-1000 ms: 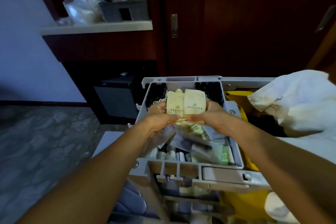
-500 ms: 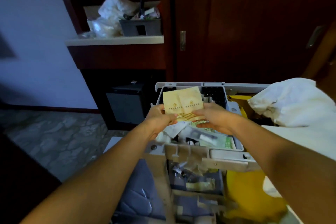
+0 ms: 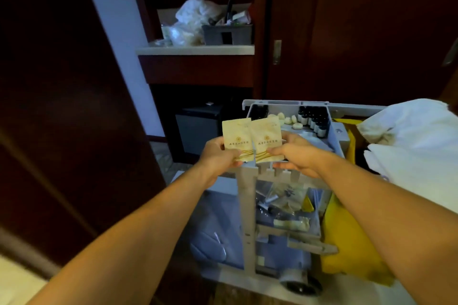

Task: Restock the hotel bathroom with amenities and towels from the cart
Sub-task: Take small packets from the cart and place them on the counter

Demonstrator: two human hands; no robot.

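Note:
Two cream amenity packets with gold print are held side by side in front of the grey cart (image 3: 246, 195). My left hand (image 3: 216, 152) pinches the lower corner of the left packet (image 3: 236, 135). The right packet (image 3: 266, 136) is pinched at its lower right by my right hand (image 3: 296, 153). Behind them, the cart's top tray (image 3: 334, 136) holds small dark bottles (image 3: 313, 117) and pale round soaps (image 3: 287, 120). White towels (image 3: 416, 141) lie piled on the cart at the right.
A yellow bag (image 3: 347, 242) hangs on the cart's right side, and lower shelves hold loose sachets. Behind stands a dark wood cabinet with a white counter (image 3: 195, 49) bearing a grey caddy and plastic bags. A dark door panel (image 3: 62, 106) fills the left.
Both hands have lifted the two packets up out of the tray and drawn them left and toward me. The view has pulled back, showing more of the cart and the door at left.

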